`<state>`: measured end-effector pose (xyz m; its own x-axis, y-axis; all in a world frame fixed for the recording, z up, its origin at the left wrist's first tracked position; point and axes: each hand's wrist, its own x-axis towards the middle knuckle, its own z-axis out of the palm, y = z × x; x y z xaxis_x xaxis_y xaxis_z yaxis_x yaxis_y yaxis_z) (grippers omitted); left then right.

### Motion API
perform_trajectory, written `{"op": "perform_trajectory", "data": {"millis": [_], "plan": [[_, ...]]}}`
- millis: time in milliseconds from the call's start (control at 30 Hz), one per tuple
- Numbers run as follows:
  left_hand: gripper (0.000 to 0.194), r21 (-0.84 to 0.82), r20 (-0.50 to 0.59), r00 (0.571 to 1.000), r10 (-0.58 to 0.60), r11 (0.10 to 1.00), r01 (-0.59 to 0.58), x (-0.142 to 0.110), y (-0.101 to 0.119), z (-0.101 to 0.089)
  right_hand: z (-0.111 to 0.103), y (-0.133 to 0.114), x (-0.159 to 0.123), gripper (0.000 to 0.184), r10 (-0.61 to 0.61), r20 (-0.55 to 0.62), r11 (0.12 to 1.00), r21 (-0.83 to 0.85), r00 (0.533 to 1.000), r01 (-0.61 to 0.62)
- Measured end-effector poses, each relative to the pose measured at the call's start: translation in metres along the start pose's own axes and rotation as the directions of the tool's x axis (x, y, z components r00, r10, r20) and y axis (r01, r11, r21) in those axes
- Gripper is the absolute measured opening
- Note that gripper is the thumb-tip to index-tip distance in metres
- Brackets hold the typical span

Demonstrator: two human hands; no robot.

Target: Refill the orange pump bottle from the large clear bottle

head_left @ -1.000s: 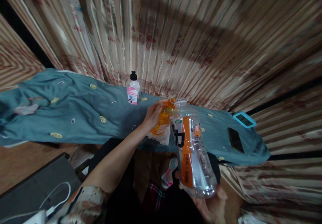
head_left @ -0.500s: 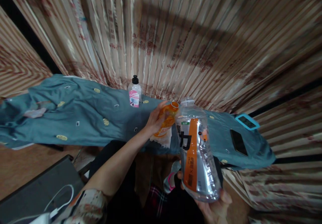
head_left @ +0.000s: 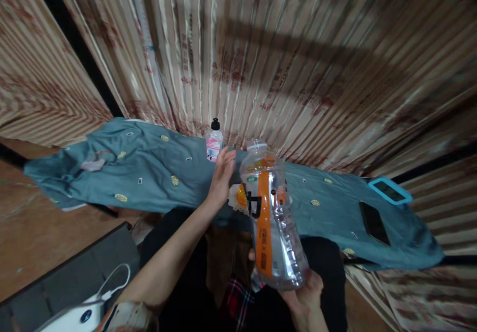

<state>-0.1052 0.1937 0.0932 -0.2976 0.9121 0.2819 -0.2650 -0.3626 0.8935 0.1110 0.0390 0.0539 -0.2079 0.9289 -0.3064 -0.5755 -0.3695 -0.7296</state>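
Note:
My right hand [head_left: 305, 292] grips the base of a large clear plastic bottle [head_left: 274, 232] with an orange and silver label. The bottle is uncapped and tilted, its mouth toward the wall. Behind it, an orange bottle [head_left: 242, 195] rests on a whitish cloth [head_left: 234, 204], mostly hidden by the clear one. My left hand [head_left: 222, 175] hangs open with fingers stretched, left of the clear bottle's neck and holding nothing. Just beyond its fingertips stands a small bottle [head_left: 213, 145] with a black cap and pink label.
A teal patterned cloth [head_left: 149, 173] covers the narrow table. On its right lie a blue-framed digital clock [head_left: 390, 191] and a black phone [head_left: 374, 222]. A dark panel [head_left: 70, 267] with a white device [head_left: 84, 314] and cable is at lower left. Striped curtains [head_left: 261, 73] hang behind.
My left hand has let go of the orange bottle, which now rests on the whitish cloth. The clear bottle in my right hand has shifted left, in front of it. The view has turned slightly.

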Motion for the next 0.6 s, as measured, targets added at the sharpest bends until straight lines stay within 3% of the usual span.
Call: {"op": "perform_trajectory", "data": {"millis": [67, 200, 300, 367, 533, 600], "plan": [[0.066, -0.085, -0.030, 0.996, -0.080, 0.993, 0.077, -0.013, 0.006, -0.012, 0.008, 0.008, 0.013, 0.106, -0.005, 0.073, 0.993, 0.116, 0.997, -0.003], [0.075, -0.158, 0.011, 0.967, -0.253, 0.955, 0.251, -0.046, 0.022, -0.031, 0.035, 0.011, 0.036, 0.095, 0.034, 0.273, 0.998, 0.034, 0.961, -0.046], [0.070, -0.130, 0.085, 0.967, -0.242, 0.959, 0.252, -0.061, 0.036, -0.035, 0.051, 0.014, 0.051, 0.075, -0.017, 0.301, 0.999, 0.050, 0.953, 0.002], [0.064, -0.108, 0.062, 0.973, -0.221, 0.968, 0.227, -0.063, 0.041, -0.036, 0.057, 0.018, 0.058, 0.065, -0.043, 0.323, 0.999, 0.045, 0.946, 0.030], [0.052, -0.102, -0.105, 0.956, -0.275, 0.959, 0.265, -0.050, 0.046, -0.040, 0.073, 0.027, 0.075, 0.092, -0.074, 0.417, 0.989, -0.089, 0.906, 0.121], [0.051, -0.112, -0.124, 0.949, -0.289, 0.955, 0.275, -0.043, 0.048, -0.044, 0.078, 0.030, 0.081, 0.093, -0.049, 0.428, 0.982, -0.143, 0.903, 0.121]]}}
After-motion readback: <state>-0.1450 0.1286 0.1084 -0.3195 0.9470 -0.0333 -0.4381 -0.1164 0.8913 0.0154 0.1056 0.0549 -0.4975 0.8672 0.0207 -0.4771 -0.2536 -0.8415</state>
